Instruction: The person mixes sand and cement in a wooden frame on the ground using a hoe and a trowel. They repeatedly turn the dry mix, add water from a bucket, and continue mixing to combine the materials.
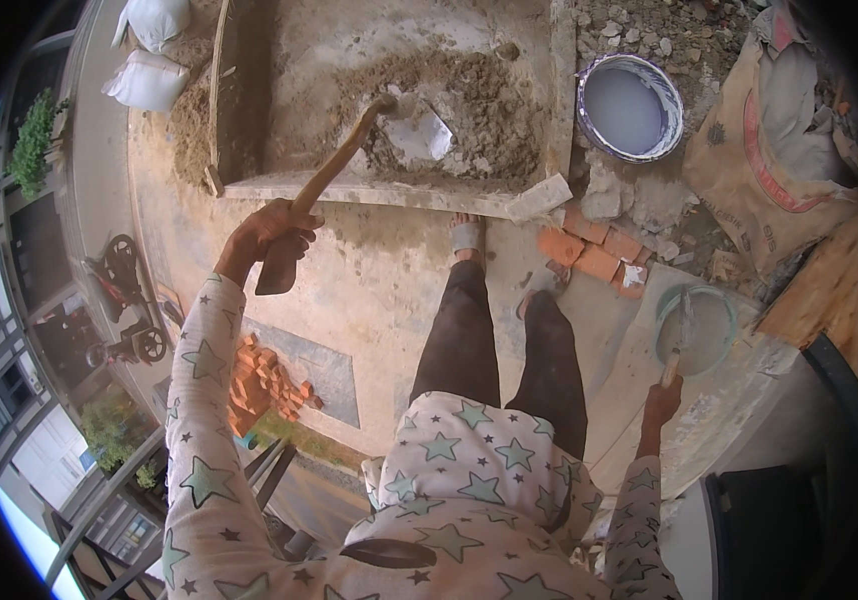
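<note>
My left hand (274, 235) is closed around the curved wooden handle of a hoe (334, 165). Its bright metal blade rests in the wet grey mortar (479, 140) inside a mixing trough (369, 190). Low on the right, my right hand (661, 402) grips the short wooden handle of a tool (671, 366). That tool's narrow grey end reaches over a round greenish bucket (734, 318); its exact kind is unclear.
A bucket of cloudy liquid (634, 108) stands right of the trough. Bricks (594, 250) and rubble lie beside my feet, with a torn cement sack (749, 150) farther right. At left are white sacks (149, 80), a brick pile (264, 380) and motorbikes (134, 300).
</note>
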Demonstrator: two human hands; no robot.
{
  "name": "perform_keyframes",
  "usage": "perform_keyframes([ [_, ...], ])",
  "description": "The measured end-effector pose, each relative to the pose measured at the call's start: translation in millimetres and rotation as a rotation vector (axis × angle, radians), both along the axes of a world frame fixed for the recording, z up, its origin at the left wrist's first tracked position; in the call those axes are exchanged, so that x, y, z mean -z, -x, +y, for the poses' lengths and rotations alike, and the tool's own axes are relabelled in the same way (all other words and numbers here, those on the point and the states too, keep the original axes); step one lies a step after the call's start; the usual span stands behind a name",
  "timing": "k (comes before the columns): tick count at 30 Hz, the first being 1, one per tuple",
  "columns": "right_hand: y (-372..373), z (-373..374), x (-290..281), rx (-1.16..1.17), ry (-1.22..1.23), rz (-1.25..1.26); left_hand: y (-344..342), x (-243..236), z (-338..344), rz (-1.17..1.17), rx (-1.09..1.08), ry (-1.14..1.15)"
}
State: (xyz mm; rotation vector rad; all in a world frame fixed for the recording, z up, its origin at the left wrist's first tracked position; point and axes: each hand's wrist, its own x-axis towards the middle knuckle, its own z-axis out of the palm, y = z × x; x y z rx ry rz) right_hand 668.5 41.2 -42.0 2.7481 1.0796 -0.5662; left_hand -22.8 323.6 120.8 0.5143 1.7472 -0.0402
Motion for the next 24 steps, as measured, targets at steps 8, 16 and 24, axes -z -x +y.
perform_keyframes([
  [8, 77, -80, -29, -0.051, 0.19, 0.089, 20, 1, 53, -0.045, -0.257, -0.039],
  [16, 119, -93, -49, 0.048, 0.129, 0.131, 17, -102, 35, -0.192, -0.432, -0.103],
  [24, 158, 28, -41, 0.048, -0.131, 0.517, 1, -121, -52, -0.438, -0.807, -0.297],
])
